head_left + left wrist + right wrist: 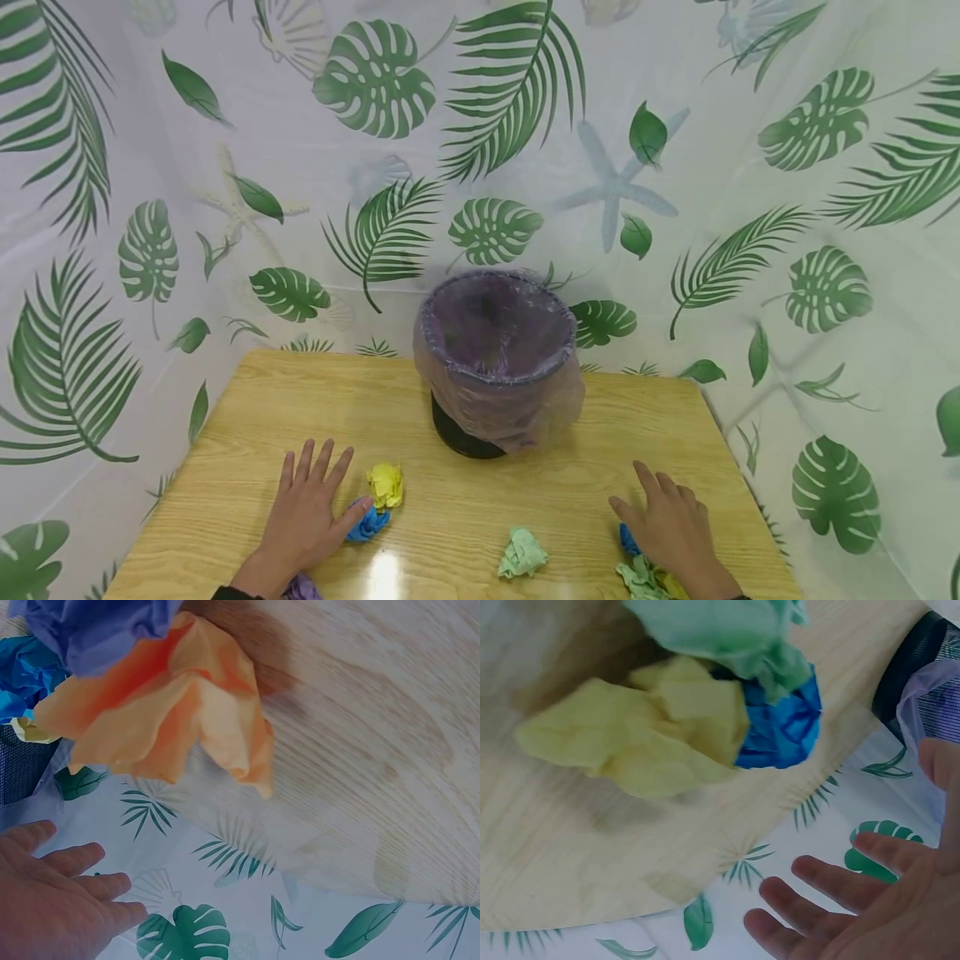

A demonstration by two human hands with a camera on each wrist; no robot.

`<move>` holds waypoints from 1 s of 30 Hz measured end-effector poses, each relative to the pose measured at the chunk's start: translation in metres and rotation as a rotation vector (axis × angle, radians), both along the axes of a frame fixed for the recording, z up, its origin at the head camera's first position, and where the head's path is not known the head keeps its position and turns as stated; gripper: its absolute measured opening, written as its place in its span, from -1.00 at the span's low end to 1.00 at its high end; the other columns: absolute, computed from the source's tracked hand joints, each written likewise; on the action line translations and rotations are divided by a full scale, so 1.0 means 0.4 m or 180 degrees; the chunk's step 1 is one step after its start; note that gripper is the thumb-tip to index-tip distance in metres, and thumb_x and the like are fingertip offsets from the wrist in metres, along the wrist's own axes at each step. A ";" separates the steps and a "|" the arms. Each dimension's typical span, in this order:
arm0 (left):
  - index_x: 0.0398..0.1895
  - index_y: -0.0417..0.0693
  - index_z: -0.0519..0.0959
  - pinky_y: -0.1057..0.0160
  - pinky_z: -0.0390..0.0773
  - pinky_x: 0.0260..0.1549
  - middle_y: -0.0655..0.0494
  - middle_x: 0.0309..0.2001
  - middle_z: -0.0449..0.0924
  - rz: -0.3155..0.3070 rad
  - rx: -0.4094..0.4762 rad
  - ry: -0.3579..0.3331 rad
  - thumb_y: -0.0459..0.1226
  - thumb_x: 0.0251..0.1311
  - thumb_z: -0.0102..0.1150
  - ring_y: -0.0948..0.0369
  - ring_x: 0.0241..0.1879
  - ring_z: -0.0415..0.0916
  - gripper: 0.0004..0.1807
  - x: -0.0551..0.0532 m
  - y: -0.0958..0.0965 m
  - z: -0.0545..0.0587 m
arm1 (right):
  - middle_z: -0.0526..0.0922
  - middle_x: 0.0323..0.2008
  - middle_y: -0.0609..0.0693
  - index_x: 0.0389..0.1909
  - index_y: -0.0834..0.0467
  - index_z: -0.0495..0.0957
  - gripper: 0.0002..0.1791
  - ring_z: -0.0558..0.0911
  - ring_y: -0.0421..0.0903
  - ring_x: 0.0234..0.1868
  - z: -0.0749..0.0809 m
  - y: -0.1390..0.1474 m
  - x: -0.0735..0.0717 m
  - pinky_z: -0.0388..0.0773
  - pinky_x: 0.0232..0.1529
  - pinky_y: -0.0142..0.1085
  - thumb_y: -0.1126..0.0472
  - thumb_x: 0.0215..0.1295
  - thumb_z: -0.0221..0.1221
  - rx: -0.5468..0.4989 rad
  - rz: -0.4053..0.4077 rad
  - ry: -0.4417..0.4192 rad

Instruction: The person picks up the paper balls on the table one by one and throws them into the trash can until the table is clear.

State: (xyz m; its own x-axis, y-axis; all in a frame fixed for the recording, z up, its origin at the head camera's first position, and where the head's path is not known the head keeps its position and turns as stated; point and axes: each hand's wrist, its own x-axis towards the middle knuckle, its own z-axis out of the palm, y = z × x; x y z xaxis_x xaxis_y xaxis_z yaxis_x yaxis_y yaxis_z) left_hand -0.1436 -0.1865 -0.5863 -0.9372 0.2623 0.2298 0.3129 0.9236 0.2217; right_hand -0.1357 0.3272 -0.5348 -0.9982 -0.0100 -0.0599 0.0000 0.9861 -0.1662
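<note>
My left hand [303,512], fingers spread, is over the left of the table, its thumb overlapping a blue crumpled paper ball [367,523] in the head view. A yellow ball [386,485] lies just beyond. Purple paper [302,587] shows by the left wrist; an orange crumpled sheet [172,712] appears only in the left wrist view. Over the right side, my right hand [671,525] has its fingers extended and holds nothing. Beneath and beside it lie another blue ball [784,727], a green one [727,637] and a yellow one [641,735]. Between the hands sits a pale green ball [522,552].
A black mesh bin [468,437] lined with a translucent purple bag [517,408] stands at the table's back middle, its mouth facing up. The wooden table [322,400] is bordered at the back and sides by a white leaf-print sheet [495,125].
</note>
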 end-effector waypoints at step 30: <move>0.47 0.09 0.12 -0.26 -0.28 0.32 -0.18 0.44 0.02 0.0008 -0.0054 -0.0041 0.42 0.22 -0.31 -0.16 0.42 -0.29 -0.11 0.004 0.002 0.002 | 0.65 -0.17 0.16 0.14 0.13 0.50 -0.38 0.63 0.07 -0.31 -0.078 0.030 0.025 0.58 -0.41 -0.03 -0.16 0.14 0.26 -0.0211 -0.0181 -0.0952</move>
State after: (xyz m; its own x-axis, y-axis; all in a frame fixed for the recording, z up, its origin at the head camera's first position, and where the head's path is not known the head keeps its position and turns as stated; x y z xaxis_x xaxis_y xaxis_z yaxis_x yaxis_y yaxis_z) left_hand -0.1422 -0.1858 -0.5857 -0.9408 0.2635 0.2132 0.3076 0.9280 0.2101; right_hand -0.1255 0.3393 -0.5661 -0.9354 0.0317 -0.3522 0.1136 0.9701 -0.2143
